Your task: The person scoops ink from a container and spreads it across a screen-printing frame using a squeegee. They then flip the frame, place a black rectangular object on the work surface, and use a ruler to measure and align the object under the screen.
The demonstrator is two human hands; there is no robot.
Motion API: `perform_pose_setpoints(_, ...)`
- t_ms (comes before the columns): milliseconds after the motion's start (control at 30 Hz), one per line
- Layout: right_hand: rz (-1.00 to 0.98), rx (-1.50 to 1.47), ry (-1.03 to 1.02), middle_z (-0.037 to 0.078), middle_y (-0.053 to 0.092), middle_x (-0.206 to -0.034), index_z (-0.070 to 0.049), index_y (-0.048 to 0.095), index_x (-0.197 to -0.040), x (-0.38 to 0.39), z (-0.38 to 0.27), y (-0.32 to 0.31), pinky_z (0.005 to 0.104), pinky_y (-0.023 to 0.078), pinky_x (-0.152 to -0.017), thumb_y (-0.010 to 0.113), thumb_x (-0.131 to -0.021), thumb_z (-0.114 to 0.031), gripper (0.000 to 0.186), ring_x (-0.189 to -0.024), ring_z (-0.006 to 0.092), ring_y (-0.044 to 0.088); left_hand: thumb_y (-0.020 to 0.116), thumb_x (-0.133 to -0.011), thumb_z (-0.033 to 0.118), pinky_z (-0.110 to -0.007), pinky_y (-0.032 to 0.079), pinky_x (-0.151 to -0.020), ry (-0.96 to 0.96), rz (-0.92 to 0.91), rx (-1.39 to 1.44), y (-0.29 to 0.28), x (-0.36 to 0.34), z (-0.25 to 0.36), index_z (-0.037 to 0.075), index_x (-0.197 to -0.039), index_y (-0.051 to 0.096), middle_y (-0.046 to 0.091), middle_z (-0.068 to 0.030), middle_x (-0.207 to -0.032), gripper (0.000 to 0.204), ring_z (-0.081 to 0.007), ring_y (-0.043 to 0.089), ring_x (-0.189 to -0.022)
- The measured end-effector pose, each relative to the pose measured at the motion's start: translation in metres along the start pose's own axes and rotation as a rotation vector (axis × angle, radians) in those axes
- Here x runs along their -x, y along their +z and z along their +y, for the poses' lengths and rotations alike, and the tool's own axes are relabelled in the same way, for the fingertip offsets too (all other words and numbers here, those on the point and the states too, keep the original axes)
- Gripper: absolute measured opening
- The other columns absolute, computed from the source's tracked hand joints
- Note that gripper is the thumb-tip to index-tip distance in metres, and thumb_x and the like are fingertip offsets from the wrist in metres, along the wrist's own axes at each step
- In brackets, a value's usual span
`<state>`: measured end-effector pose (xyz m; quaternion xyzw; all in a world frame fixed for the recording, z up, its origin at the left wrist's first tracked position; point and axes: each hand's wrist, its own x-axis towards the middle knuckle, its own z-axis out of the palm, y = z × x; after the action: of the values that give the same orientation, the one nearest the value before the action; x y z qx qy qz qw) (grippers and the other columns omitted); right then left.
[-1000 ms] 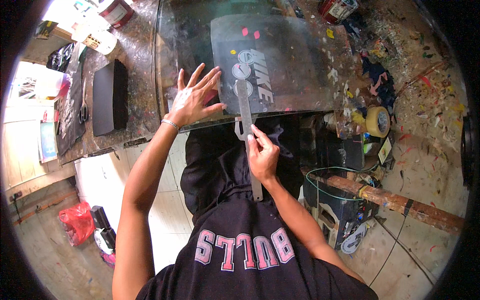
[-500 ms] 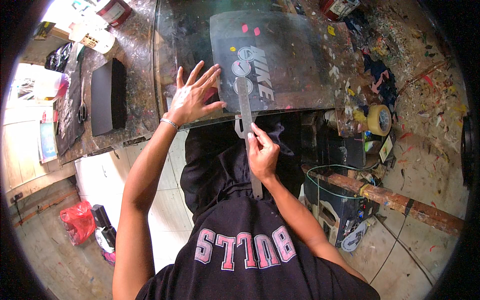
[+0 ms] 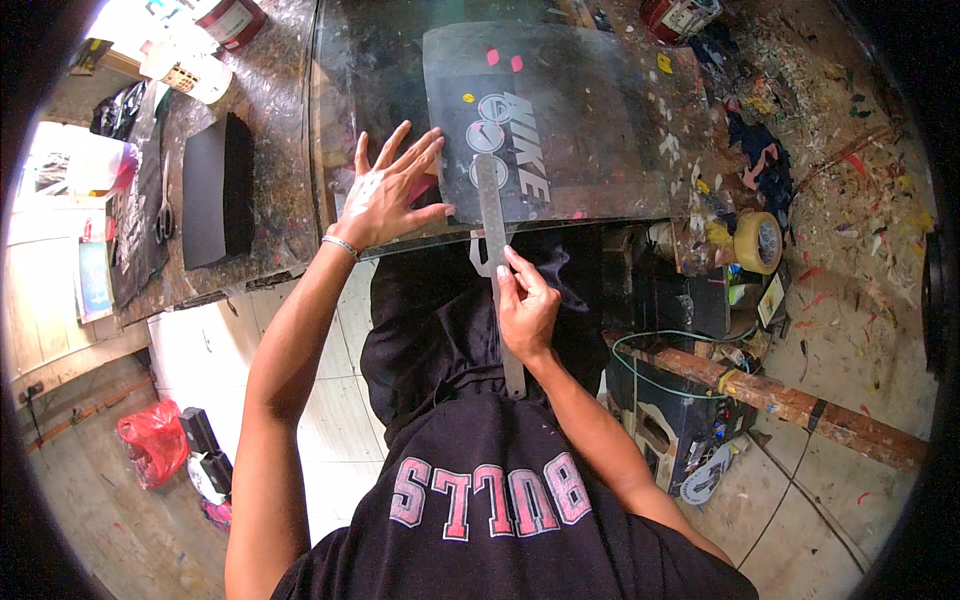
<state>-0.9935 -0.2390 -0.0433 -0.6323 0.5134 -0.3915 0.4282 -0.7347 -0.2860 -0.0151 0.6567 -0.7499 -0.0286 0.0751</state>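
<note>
The right hand (image 3: 527, 305) is closest to the person. Its fingers are curled shut around a long metal ruler (image 3: 497, 262), with the thumb and first finger pinching it near the table edge. The ruler runs from below the hand, under the palm, and up onto a dark sheet (image 3: 590, 130) past the fingertips. The far end of the ruler lies flat on that sheet, next to some pale round shapes and letters.

A little farther away and to the side is the left hand (image 3: 385, 195). It is wide open, with all 5 fingers spread out. It presses flat on the near left corner of the dark sheet and holds nothing. A thin band sits on its wrist.

The sheet lies on a messy, paint-stained table (image 3: 280, 120). Left of the left hand is a black box (image 3: 215, 190). Far off to the right of the right hand sits a roll of tape (image 3: 757, 241). Past both hands, at the far edge, stands a red can (image 3: 232, 18).
</note>
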Motion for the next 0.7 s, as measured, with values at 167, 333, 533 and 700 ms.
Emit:
perform_pose_setpoints(167,-0.013,0.022,0.015,0.004,0.065,-0.073,0.002,0.067,-0.124,0.0,-0.002,-0.001,0.024,0.045,-0.058,0.066,-0.094,-0.006,0.03,-0.063,0.0039,0.051,0.057,-0.083,0.073,-0.064,-0.002,-0.12,-0.005,-0.013,-0.007,-0.001,0.0,0.001,0.017,-0.157,0.032,0.029,0.0029,-0.164,0.096,-0.0278,0.015,-0.154)
perform_pose_setpoints(333,-0.022,0.037,0.009,0.003,0.065,-0.073,0.001,0.068,-0.124,-0.001,-0.004,-0.003,0.0236,0.044,-0.058,0.066,-0.094,-0.006,0.03,-0.063,0.0038,0.05,0.058,-0.084,0.069,-0.061,-0.004,-0.121,-0.023,-0.047,-0.013,-0.007,0.0,0.003,0.019,-0.158,0.03,0.028,0.0031,-0.164,0.094,-0.0285,0.015,-0.154)
perform_pose_setpoints(533,-0.002,0.048,-0.028,0.005,0.065,-0.073,0.002,0.068,-0.123,-0.001,-0.002,-0.002,0.0238,0.045,-0.057,0.066,-0.095,-0.007,0.03,-0.062,0.0042,0.05,0.058,-0.084,0.069,-0.061,-0.004,-0.121,-0.016,-0.038,-0.004,-0.005,-0.001,0.003,0.019,-0.158,0.029,0.028,0.0022,-0.164,0.095,-0.0285,0.015,-0.154)
perform_pose_setpoints(700,0.025,0.064,-0.107,0.007,0.067,-0.073,0.003,0.067,-0.123,-0.009,-0.016,-0.007,0.0252,0.047,-0.058,0.065,-0.095,-0.008,0.029,-0.062,0.0054,0.053,0.058,-0.084,0.07,-0.061,-0.004,-0.121,-0.025,-0.049,0.002,-0.008,0.0,0.004,0.019,-0.158,0.03,0.028,0.0017,-0.164,0.095,-0.0285,0.016,-0.154)
